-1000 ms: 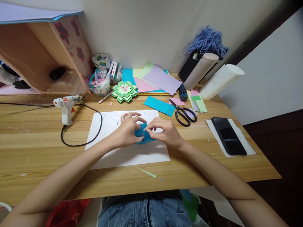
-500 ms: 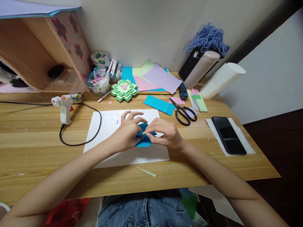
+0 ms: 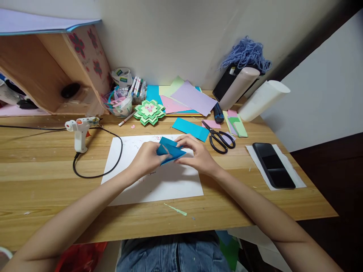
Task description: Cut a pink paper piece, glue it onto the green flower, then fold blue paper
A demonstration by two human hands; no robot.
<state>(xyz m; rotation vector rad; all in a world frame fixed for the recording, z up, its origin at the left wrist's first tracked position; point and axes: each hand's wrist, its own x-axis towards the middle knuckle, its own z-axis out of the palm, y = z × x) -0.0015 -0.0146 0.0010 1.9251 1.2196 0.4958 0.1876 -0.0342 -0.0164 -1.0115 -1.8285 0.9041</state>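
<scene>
A folded piece of blue paper is held above a white sheet on the wooden table. My left hand grips its left side, the thumb pressed onto the near face. On the other side my right hand curls round the right end, thumb below and fingers above; some fingertips are hidden behind the paper. One pointed corner of the paper faces right. Just beyond my hands lie a flat blue paper strip and black-handled scissors.
To the left stands a white glue gun with its black cord looping onto the sheet. A layered green paper flower, coloured papers and a tub of scraps sit at the back. On the right lies a phone.
The blue paper has been lifted and tilted, and now shows a pointed folded shape. My right hand has moved from pinching its middle to its right end. The view has tipped up slightly.
</scene>
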